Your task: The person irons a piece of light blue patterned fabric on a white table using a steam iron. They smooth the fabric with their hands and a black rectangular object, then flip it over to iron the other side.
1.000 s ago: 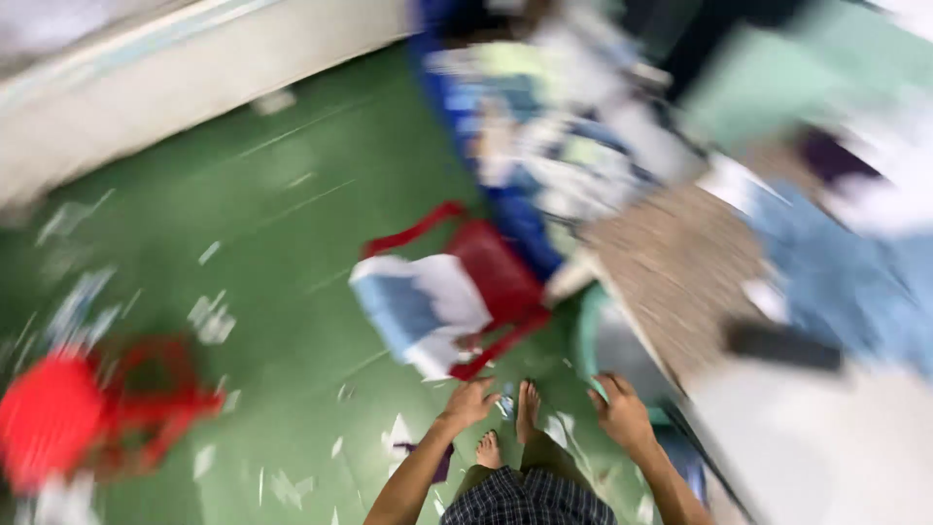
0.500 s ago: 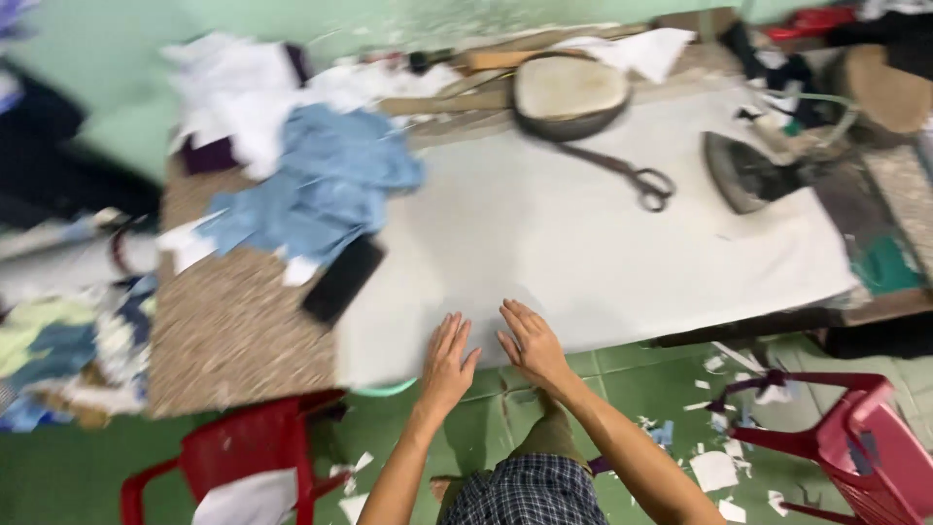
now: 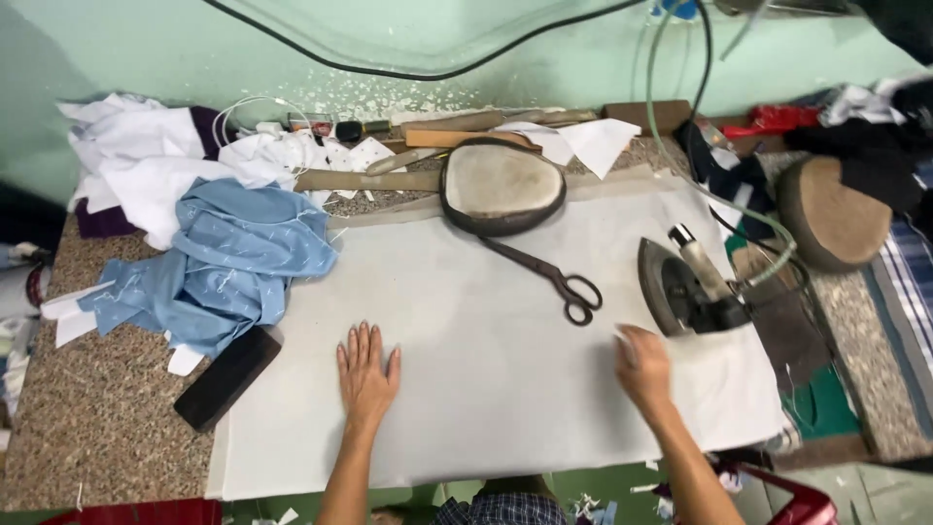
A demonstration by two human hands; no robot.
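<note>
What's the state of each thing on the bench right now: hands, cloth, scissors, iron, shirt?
left hand: open, flat on the white cloth.
right hand: on the cloth's right part, beside the iron; grip unclear.
white cloth: spread flat.
scissors: closed, lying on the cloth.
iron: tipped on its side, soleplate showing.
blue shirt: crumpled in a heap.
black block: lying flat at the cloth's left edge.

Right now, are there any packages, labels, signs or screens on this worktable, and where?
None that I can make out; no package, label, sign or screen shows.
Closest candidate: flat black rectangular block, at the white cloth sheet's left edge, below the crumpled light-blue shirt; no lit face, so I cannot tell.
</note>
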